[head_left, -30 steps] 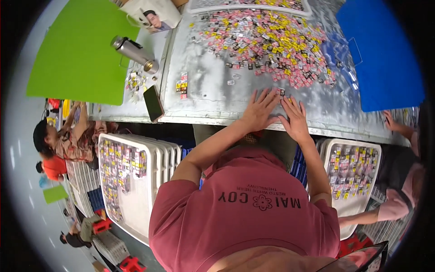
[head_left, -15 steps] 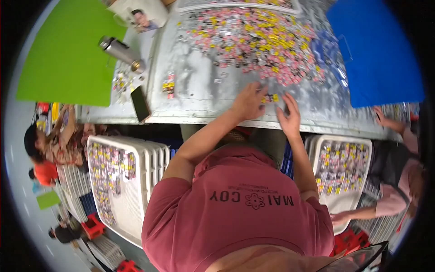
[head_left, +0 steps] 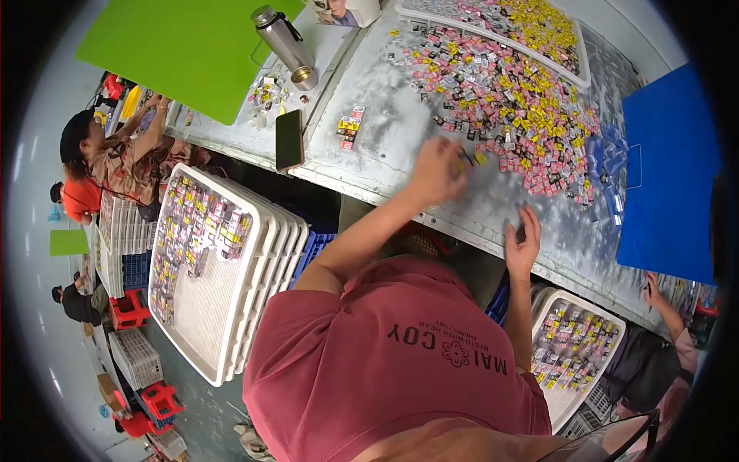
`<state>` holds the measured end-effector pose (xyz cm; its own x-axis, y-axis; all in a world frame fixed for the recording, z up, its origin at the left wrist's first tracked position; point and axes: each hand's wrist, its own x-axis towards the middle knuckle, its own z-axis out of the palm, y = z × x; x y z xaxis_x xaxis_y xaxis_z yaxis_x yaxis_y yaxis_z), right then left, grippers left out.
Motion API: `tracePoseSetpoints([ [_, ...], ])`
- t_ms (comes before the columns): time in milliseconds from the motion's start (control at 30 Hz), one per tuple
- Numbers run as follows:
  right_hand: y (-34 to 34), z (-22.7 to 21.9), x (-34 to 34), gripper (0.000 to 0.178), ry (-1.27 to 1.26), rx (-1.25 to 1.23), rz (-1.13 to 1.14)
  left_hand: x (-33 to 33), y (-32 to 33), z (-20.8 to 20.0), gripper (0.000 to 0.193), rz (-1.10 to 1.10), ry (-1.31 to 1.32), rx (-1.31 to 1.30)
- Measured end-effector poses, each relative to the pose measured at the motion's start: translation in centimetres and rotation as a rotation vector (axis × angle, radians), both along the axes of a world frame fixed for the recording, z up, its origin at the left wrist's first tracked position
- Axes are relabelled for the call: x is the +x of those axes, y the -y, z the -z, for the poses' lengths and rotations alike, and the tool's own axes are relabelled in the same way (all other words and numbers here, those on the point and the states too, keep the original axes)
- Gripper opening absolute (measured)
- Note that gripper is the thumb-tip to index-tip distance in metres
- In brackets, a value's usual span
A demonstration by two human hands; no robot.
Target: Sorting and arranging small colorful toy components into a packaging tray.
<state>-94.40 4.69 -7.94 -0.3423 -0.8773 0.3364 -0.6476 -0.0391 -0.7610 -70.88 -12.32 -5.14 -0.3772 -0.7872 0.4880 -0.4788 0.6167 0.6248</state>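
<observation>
The left hand (head_left: 437, 171) pinches small pieces at the near edge of the pink-and-yellow pile (head_left: 508, 92) on the grey surface (head_left: 385, 146); the right hand (head_left: 523, 245) lies open, flat. Best lift only few, keeping the grip light

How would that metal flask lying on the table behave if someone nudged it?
The metal flask lies on its side and looks round, so it would likely roll rather than slide. Its smooth, shiny wall probably feels slippery. Its cap seems off, so contents might spill.
</observation>
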Motion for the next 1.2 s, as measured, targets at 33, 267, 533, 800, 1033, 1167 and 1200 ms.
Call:
tracePoseSetpoints([
  [33, 0.1, 0.1, 0.0, 0.044, -0.008, 0.006, 0.003, 1.3, 1.4, -0.1, 0.062, -0.138, -0.013, -0.064],
  [267, 0.1, 0.3, 0.0, 0.042, -0.053, 0.030, -0.001, 13.0, 8.3, 0.6, 0.064, -0.646, 0.099, -0.114],
  [533, 0.1, 0.6, 0.0, 0.037, -0.049, 0.034, -0.011, 15.4, 7.2, 2.6, 0.073, -0.876, 0.332, 0.052],
  [800, -0.2, 0.4, -0.2, 0.033, -0.017, 0.025, 0.021, 17.5, 8.3, 4.2, 0.074, -0.581, 0.272, 0.041],
  [1033, 0.2, 0.8, 0.1, 0.030, -0.139, -0.046, 0.086, 19.5, 11.4, 2.5, 0.072, -0.262, 0.276, 0.024],
  [1167, 0.3, -1.5, 0.7, 0.030, 0.032, -0.001, 0.068, 22.0, 14.3, 3.1, 0.073, -0.127, 0.349, 0.093],
  [1200, 0.4, -2.4, 0.5, 0.030, 0.229, 0.048, 0.031, 23.5, 15.1, 3.4, 0.074, -0.101, 0.357, 0.157],
])
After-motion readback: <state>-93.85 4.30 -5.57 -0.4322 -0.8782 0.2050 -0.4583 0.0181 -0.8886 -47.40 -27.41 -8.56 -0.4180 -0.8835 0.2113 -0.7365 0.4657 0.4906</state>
